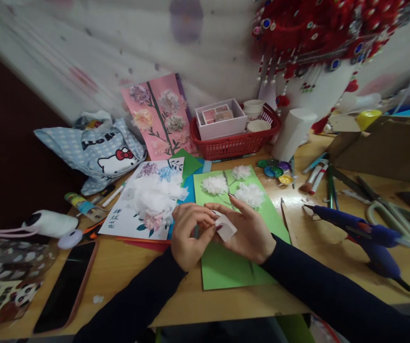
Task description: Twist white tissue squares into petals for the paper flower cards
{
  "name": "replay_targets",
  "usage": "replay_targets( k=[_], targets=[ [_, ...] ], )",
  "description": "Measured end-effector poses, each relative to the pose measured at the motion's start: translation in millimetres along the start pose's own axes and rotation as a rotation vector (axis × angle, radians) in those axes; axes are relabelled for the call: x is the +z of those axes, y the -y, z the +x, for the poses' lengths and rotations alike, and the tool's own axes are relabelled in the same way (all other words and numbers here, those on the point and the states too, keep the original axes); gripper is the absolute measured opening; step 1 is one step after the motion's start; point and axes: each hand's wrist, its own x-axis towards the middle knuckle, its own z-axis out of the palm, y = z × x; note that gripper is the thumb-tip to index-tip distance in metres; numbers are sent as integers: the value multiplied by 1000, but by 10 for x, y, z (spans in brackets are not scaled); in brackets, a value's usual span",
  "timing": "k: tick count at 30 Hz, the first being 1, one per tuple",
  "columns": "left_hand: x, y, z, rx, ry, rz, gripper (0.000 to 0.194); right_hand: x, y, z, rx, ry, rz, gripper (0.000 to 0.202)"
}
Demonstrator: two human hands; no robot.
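Note:
Between thumb and fingertips, my left hand (190, 236) pinches a small folded piece of white paper (227, 228). My right hand (249, 231) is palm up with its fingers stretched out, and the paper lies against its palm side. Both hands are above a green sheet (226, 271) that bears several white ruffled paper flowers (249, 194) and a dark drawn stem. Just left of my hands, a pile of thin white tissue paper (151, 195) covers part of a white sheet (119, 216) with coloured flowers and dark leaves.
On the right are a blue glue gun (355, 224), scissors (394, 214), markers (317, 176) and paint pots (276, 170). Behind stand a red basket (226, 146), a paper roll (294, 135) and a pink flower picture (158, 119). A phone (67, 286) and bag (97, 147) are left.

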Motion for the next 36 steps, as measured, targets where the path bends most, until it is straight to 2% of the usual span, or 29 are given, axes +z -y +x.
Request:
replay_targets(
  k=[3,6,11,13,16,21,26,29,36],
  targets=[
    [5,29,-30,-82,-148,-163,9,9,-7,1,18,9,-41,34],
    [11,31,-35,-272,-246,-347,10,12,-42,5,38,20,-93,25],
    [-21,1,58,-747,-197,-709,34,-26,-101,21,55,8,-135,22],
    [-40,8,105,-872,-185,-873,43,-38,-107,18,61,-29,-158,26],
    [-47,39,147,-986,-123,-1021,48,-12,-97,-7,69,-77,-186,32],
    [-11,76,142,-1039,-11,-1072,45,85,-58,-38,62,-112,-374,45],
    [-25,82,137,-1046,21,-1062,46,74,-37,-15,4,-112,-461,42],
    [-38,93,144,-1036,20,-1057,51,38,-45,-10,20,-100,-502,42],
    [17,106,120,-1004,105,-1067,62,-22,-84,-11,1,-106,-557,40]
  ],
)
